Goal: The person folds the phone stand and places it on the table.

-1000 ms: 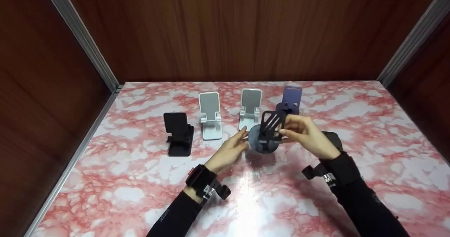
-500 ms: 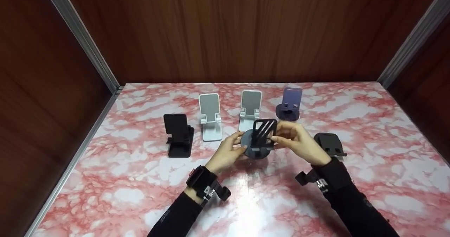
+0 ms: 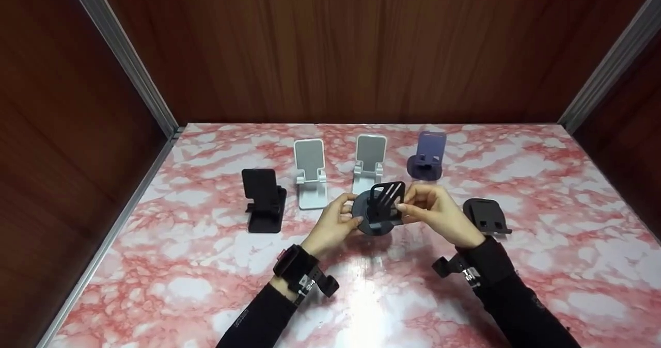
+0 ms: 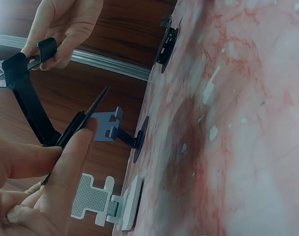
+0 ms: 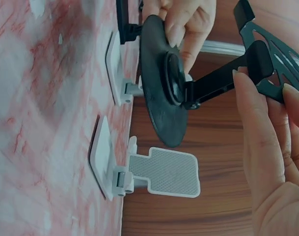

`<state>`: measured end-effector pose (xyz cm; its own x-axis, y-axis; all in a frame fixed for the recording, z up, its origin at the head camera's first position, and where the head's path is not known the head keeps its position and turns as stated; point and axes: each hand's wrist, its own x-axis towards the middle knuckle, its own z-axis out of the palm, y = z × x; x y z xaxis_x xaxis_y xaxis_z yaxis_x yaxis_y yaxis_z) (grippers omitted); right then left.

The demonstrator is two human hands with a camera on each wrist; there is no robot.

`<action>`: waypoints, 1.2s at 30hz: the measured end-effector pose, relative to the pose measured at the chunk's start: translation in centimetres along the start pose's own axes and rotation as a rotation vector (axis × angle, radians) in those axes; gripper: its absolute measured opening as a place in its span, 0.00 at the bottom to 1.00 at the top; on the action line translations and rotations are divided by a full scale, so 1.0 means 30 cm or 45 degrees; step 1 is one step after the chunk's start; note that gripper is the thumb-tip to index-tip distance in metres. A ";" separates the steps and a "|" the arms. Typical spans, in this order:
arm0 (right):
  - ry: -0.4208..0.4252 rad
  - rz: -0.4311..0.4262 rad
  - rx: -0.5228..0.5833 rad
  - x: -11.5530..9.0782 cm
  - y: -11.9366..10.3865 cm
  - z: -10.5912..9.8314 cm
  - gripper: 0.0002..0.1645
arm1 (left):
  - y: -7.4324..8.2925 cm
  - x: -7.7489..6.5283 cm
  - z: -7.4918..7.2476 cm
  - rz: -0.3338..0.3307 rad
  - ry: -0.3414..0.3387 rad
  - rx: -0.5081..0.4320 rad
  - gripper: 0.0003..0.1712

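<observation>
A black phone stand with a round base and a slotted back plate is held above the table between both hands. My left hand pinches the rim of its round base, thumb on one face and fingers on the other. With thumb and fingers my right hand pinches the slotted plate at its edge. In the right wrist view the arm joining base and plate is unfolded. The left wrist view shows the base edge-on between the left thumb and fingers.
Behind the hands stand two white phone stands and a purple one. A black stand is upright at the left. A folded black stand lies at the right, near the right wrist. Wood-grain panels enclose the table.
The left hand has gone from beside the base to gripping its rim. The held stand has shifted slightly left and towards the person, its slotted plate turning. The right hand moved along with it.
</observation>
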<state>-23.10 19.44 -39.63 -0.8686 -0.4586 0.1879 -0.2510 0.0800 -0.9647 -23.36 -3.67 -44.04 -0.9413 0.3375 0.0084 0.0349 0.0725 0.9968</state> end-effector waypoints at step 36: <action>-0.327 0.212 0.217 -0.021 0.005 0.012 0.03 | 0.043 -0.013 -0.017 0.555 0.180 0.641 0.18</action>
<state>-22.43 19.42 -39.95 -0.7504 -0.6609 -0.0066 -0.0209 0.0337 -0.9992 -23.11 -4.19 -42.72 -0.8394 0.3118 0.4452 0.5408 0.3970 0.7416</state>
